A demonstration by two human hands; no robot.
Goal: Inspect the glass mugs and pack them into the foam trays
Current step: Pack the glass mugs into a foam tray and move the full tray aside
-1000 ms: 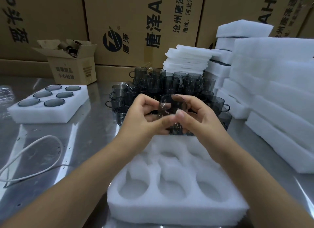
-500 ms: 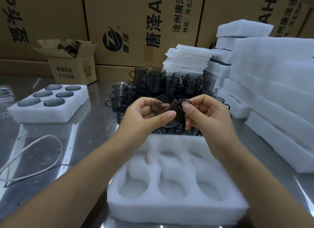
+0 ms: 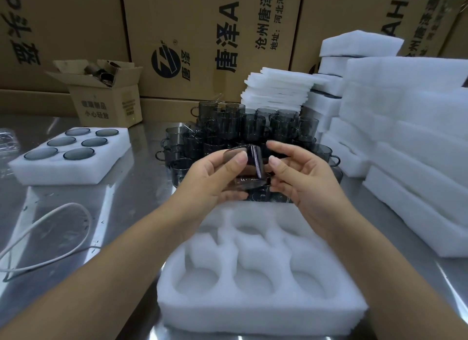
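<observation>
Cartons [image 3: 215, 35] printed 唐泽 and AH line the table's [image 3: 126, 187] far edge. Left hand [image 3: 212, 180] grips a tilted smoky mug [image 3: 249, 170] above the tray's [image 3: 253, 314] far edge; right hand [image 3: 304, 180] is loosely spread just beside it.

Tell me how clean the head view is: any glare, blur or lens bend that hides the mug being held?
Head view: the held mug, in the grip of the left hand, is smeared by motion blur; head view: the steel table carries glare streaks; head view: wide-angle bend tilts the cartons at the edges; head view: the empty foam tray looks soft but readable.
</observation>
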